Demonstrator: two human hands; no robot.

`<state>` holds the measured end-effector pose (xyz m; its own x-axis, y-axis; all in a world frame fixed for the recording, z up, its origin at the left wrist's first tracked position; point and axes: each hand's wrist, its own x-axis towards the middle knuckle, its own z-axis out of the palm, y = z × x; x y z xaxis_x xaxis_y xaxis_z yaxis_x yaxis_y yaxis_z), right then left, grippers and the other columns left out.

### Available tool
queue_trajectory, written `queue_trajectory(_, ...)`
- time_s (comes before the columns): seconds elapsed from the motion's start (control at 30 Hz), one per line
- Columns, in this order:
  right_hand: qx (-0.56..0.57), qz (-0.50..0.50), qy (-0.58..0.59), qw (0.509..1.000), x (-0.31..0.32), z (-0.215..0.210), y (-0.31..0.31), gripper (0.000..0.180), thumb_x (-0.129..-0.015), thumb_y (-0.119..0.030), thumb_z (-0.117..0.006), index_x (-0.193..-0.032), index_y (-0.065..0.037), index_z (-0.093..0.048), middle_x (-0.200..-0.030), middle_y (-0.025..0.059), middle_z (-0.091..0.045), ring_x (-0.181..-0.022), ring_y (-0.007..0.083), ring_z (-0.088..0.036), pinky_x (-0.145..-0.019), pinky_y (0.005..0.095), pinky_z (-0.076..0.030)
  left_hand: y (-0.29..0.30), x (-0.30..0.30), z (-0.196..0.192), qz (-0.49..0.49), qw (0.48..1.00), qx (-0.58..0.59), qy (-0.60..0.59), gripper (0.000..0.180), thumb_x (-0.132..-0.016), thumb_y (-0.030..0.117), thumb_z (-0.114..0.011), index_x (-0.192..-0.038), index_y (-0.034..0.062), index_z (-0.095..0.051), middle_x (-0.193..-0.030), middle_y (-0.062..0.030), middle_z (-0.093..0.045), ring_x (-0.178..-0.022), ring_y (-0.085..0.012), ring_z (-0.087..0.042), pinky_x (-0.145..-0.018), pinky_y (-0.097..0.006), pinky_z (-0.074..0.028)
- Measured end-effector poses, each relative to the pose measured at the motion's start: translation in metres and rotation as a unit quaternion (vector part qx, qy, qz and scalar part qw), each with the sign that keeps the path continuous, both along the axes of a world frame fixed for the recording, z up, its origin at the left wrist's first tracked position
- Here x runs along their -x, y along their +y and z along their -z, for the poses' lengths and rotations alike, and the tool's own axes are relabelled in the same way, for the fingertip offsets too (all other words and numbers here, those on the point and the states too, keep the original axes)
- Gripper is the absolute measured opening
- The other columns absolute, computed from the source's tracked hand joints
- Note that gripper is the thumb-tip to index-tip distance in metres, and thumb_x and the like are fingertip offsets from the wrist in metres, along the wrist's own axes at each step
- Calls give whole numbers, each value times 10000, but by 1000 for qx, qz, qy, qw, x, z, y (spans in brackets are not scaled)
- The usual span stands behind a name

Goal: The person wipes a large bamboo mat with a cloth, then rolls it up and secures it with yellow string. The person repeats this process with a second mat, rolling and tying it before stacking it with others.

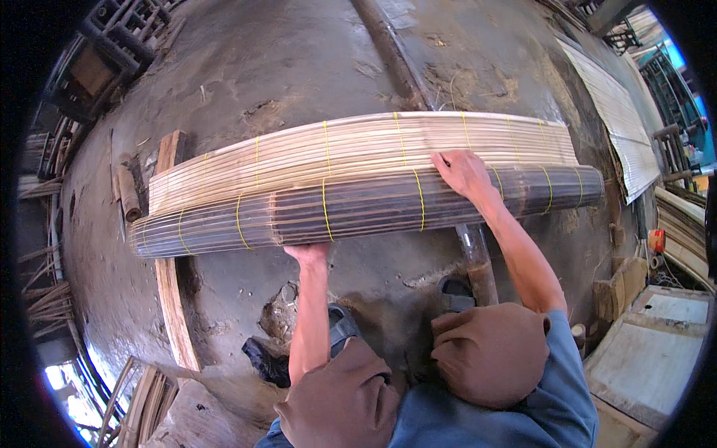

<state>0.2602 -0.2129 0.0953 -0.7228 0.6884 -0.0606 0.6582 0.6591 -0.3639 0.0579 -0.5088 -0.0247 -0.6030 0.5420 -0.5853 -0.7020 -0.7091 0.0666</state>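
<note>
Head view: left hand (310, 252) under slatted mat (362, 175); right hand (466, 173) atop, fingers bent; grips unclear.

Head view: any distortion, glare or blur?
Head view: black surround with blue fringing; the mat bows, probably lens distortion; glare burns out patches near the lower-left rim; left hand and right hand show no obvious blur.

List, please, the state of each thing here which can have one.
Slat mat, partly rolled, its far part open
Left hand, at the mat's near underside, fingers mostly hidden
Right hand, on top of the mat, fingers bent
Wooden plank, lying partly beneath the mat
Pole, also lying partly beneath
Second mat, spread open
Footwear, worn
</note>
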Motion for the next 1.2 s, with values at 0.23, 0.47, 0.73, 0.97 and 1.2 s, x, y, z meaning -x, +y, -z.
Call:
queue_trajectory(0.23, 3, -15, -2, 1000, -36, -2, -56, 500, -988, -431, -508, -756, -29, -694, -733, 234, -659, -770, 439, -660, -729, 520, -519, -60, -39, -11, -16, 998, -61, -2, 490, -978, 489, -446, -1265, 146, -646, -1254, -47, -668, -1124, -273, -634, -973, -468, -531)
queue_trajectory(0.47, -18, -18, 53, 998, -82, -27, -125, 351, -976, -383, -563, -928, -63, -700, -959, 144, -698, -907, 335, -669, -787, 479, -519, -103, -79, -46, 52, 996, 69, 29, 592, -994, 539, -361, -1381, 148, -578, -1411, -84, -581, -1279, -343, -542, -1083, -559, -422)
queue_trajectory(0.73, -152, -94, 82, 980, -81, -26, -156, 351, -970, -353, -559, -1174, -94, -681, -1172, 100, -674, -1117, 289, -629, -1042, 422, -435, -93, -64, -78, -9, 990, 105, -94, 608, -961, 539, -435, -1409, 140, -536, -1455, -88, -524, -1346, -337, -467, -1145, -536, -344)
queue_trajectory(0.97, 121, -34, -149, 981, 8, -27, -48, 601, -997, -494, -405, -973, 19, -718, -947, 251, -700, -923, 460, -665, -858, 534, -518, -88, -54, -126, 27, 978, 204, -30, 684, -1006, 520, -428, -1467, 20, -357, -1373, -161, -474, -1297, -305, -453, -1137, -462, -335)
queue_trajectory(1.2, 194, -129, -148, 961, 56, 6, 13, 696, -1000, -557, -337, -1126, 48, -657, -1273, 297, -596, -1221, 448, -547, -1031, 492, -424, -27, 19, -161, 165, 598, 463, 633, 322, -1028, 262, -532, -1216, 19, -627, -1171, -131, -653, -1146, -279, -604, -1014, -365, -442)
